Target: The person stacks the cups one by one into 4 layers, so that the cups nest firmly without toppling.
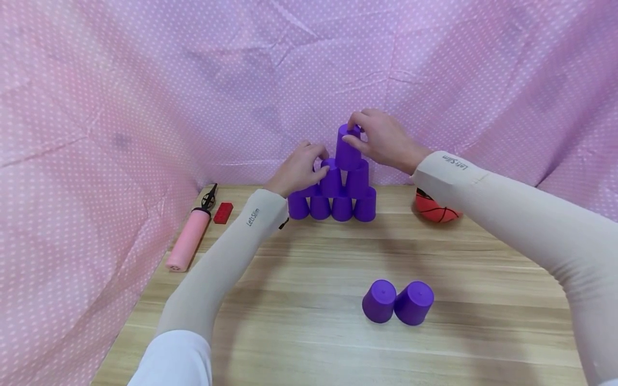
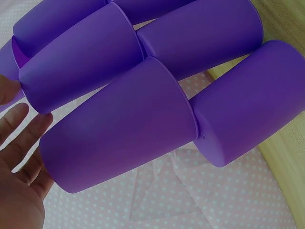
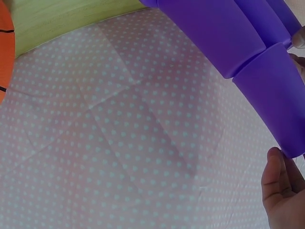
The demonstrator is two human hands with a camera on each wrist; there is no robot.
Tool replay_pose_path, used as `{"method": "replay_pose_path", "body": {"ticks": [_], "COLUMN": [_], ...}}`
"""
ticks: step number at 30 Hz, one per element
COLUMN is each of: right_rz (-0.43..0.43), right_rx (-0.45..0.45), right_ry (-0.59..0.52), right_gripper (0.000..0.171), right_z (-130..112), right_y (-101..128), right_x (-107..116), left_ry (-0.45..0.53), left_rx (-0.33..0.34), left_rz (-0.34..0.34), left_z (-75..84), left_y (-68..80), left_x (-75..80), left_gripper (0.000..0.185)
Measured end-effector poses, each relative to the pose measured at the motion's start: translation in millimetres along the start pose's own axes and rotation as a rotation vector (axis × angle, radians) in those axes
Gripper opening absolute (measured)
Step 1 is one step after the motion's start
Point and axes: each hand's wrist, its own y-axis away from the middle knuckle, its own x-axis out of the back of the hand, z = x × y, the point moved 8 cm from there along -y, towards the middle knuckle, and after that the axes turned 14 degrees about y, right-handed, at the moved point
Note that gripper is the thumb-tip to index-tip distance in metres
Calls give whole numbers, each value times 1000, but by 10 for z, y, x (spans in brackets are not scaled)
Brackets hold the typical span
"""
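Note:
A stack of upside-down purple cups stands toward the back of the table in tiers. My right hand pinches the top purple cup by its narrow upper end; its wide rim meets the cups below. In the right wrist view, thumb and fingers are at that cup's end. My left hand is beside the middle tier, its loosely bent fingers around the upper end of a purple cup. From the left wrist view, the left fingers are spread, some apart from the cups.
Two more upside-down purple cups stand side by side nearer the front. A pink hand pump and a red toy brick lie at the left. An orange-and-black ball sits under the right forearm. Pink dotted cloth hangs behind.

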Motion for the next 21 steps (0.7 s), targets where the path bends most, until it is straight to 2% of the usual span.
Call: {"method": "replay_pose_path", "body": {"ticks": [9, 12, 16, 21], "right_rz": [56, 65, 87, 136], "right_rx": [20, 6, -1, 63], "right_ry": [-40, -54, -57, -56], "right_gripper": [27, 27, 28, 24], "right_z": [29, 71, 121, 134], "right_y": [60, 105, 205, 423], "right_x": [66, 109, 178, 245], "left_ry": [12, 6, -18, -39], "left_rx": [24, 9, -79, -226], "left_rz": [2, 11, 44, 61], "left_z": [8, 34, 143, 379], "left_y": [29, 59, 148, 346], "left_x": [13, 36, 92, 76], "left_gripper": [18, 20, 22, 20]}}
